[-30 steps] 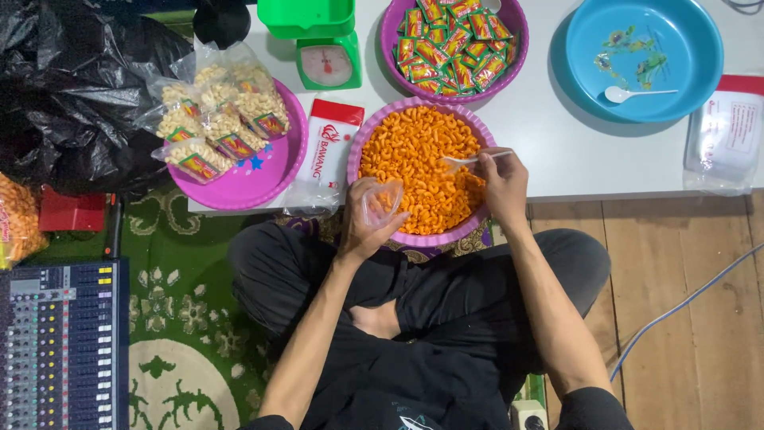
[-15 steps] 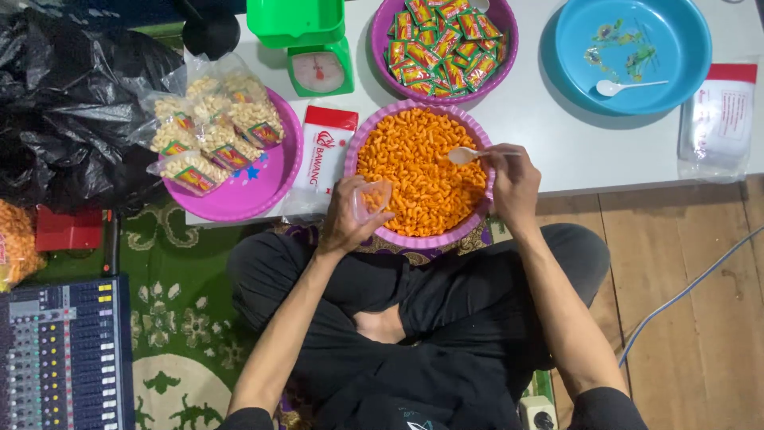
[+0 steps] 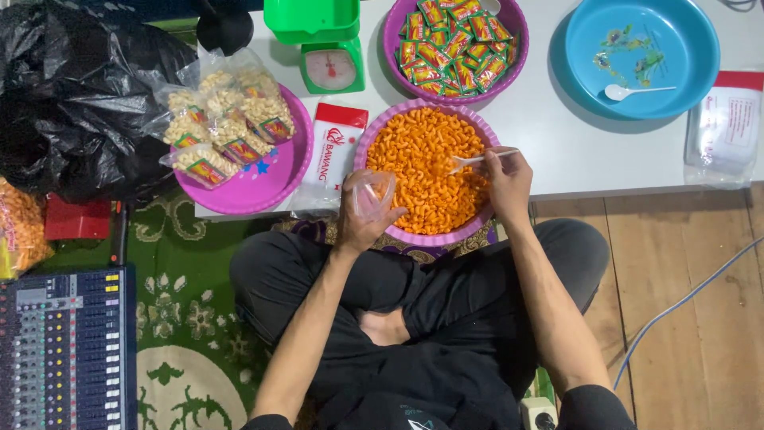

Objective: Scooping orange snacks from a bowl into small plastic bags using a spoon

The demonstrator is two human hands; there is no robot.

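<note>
A purple basin (image 3: 421, 238) full of orange curled snacks (image 3: 422, 159) rests at the edge of a low white table (image 3: 557, 151), over my crossed legs. My left hand (image 3: 362, 216) grips a small clear plastic bag (image 3: 372, 193) at the basin's left rim, its mouth held open with a few snacks inside. My right hand (image 3: 508, 181) holds a white plastic spoon (image 3: 476, 160), its bowl dipped into the snacks at the right side of the basin.
A pink basin (image 3: 267, 179) holds several filled snack bags (image 3: 227, 127). Behind stand a green kitchen scale (image 3: 332, 68), a purple bowl of green-red sachets (image 3: 450, 44), and a blue basin (image 3: 641, 60) with a spoon. A black bag (image 3: 79, 95) and an audio mixer (image 3: 64, 350) lie left.
The spoon has gone down into the snacks from its raised, level position. My left hand with the bag has shifted slightly right, closer to the basin's rim.
</note>
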